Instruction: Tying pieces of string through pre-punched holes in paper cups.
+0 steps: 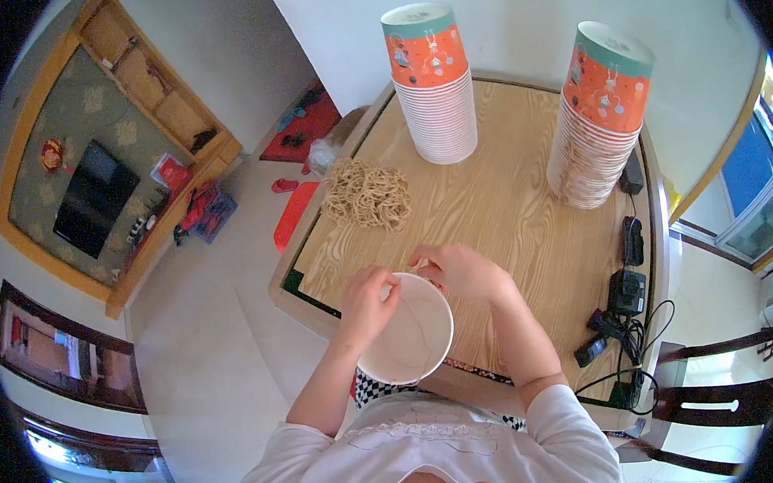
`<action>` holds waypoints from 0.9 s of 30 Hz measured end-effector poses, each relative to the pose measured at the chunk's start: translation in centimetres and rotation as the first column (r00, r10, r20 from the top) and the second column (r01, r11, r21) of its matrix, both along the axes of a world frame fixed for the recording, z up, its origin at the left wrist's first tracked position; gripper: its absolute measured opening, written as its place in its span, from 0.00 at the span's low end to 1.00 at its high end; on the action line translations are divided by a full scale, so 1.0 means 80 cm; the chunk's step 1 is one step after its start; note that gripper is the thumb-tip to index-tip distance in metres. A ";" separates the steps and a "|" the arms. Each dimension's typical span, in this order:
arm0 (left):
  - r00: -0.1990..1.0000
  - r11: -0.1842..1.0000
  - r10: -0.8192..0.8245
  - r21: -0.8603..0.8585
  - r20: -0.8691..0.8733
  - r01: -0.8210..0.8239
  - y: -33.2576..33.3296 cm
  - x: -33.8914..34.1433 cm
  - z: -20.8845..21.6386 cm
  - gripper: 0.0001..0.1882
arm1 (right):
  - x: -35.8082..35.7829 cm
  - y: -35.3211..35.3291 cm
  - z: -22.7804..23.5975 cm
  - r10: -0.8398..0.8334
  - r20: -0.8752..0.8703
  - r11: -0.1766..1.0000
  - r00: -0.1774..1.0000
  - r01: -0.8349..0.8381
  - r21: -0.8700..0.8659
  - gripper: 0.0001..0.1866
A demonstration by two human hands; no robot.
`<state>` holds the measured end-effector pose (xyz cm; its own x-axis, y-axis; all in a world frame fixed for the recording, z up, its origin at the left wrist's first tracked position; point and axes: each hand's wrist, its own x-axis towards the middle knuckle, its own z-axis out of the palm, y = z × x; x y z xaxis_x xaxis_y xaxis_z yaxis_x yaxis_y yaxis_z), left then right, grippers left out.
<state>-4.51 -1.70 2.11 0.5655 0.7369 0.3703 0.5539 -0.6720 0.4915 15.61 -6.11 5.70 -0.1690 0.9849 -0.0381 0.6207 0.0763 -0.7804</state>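
A white paper bucket [401, 342] is tilted with its open mouth toward me at the near table edge. My left hand [371, 306] is closed on its left rim, thumb and fingers pinching the wall. At the far rim, my right hand [459, 271] has its fingers curled together; what they hold is too small to tell. A thin tan strand [422, 332] runs across the bucket's mouth. Beyond my left hand lies a heap of tan, looped bands [366, 195] on the wood-grain table [499, 199].
Two tall upside-down stacks of orange and green paper buckets, one at the back [435, 88] and one at the right [600, 122], stand on the table. Tan strands hang over the right stack. Black adapters and cables [626, 315] lie along the right edge, near a dark wooden chair [724, 398].
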 end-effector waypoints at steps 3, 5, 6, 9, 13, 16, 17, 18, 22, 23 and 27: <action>0.999 0.999 -0.030 0.022 0.011 0.030 -0.005 0.004 0.003 0.07 | 0.008 0.017 -0.024 0.105 -0.122 0.994 0.987 -0.102 0.026 0.15; 0.999 0.999 -0.040 0.036 0.009 0.040 -0.008 0.006 0.001 0.08 | 0.009 0.024 -0.032 0.223 -0.174 0.968 0.959 -0.196 0.157 0.16; 0.999 0.999 -0.031 0.031 0.008 0.031 -0.010 0.006 -0.001 0.08 | 0.008 0.027 -0.036 0.224 -0.174 0.967 0.959 -0.198 0.158 0.16; 0.999 0.998 -0.030 0.063 0.013 0.029 -0.015 0.008 0.003 0.08 | 0.007 0.033 -0.042 0.281 -0.227 0.956 0.932 -0.250 0.155 0.13; 0.999 0.995 -0.050 0.088 0.009 0.049 -0.021 0.010 0.007 0.08 | 0.010 0.033 -0.040 0.320 -0.222 0.944 0.921 -0.291 0.154 0.11; 0.999 0.997 -0.035 0.072 0.000 0.035 -0.022 0.008 0.005 0.08 | 0.009 0.030 -0.036 0.319 -0.180 0.944 0.930 -0.296 0.148 0.09; 0.999 0.997 -0.035 0.072 0.001 0.035 -0.023 0.008 0.004 0.08 | 0.009 0.029 -0.034 0.315 -0.165 0.944 0.935 -0.292 0.153 0.08; 0.999 0.997 -0.035 0.075 -0.006 0.035 -0.023 0.008 0.004 0.08 | 0.007 0.028 -0.033 0.316 -0.164 0.944 0.934 -0.293 0.153 0.08; 0.999 0.995 -0.050 0.090 -0.012 0.051 -0.022 0.008 0.002 0.08 | 0.002 0.024 -0.026 0.269 -0.083 0.957 0.960 -0.257 0.133 0.07; 0.999 0.995 -0.049 0.090 -0.012 0.049 -0.023 0.009 0.003 0.08 | 0.002 0.023 -0.025 0.263 -0.071 0.957 0.962 -0.251 0.143 0.07; 0.999 0.996 -0.038 0.079 -0.007 0.039 -0.025 0.009 0.005 0.08 | 0.005 0.023 -0.023 0.274 -0.118 0.961 0.954 -0.266 0.080 0.08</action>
<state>-3.76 -3.67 2.50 0.5949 0.6834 0.4231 0.5295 -0.7292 0.4334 16.00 -4.31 3.87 -0.4285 0.9014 0.0614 0.4667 0.2790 -0.8392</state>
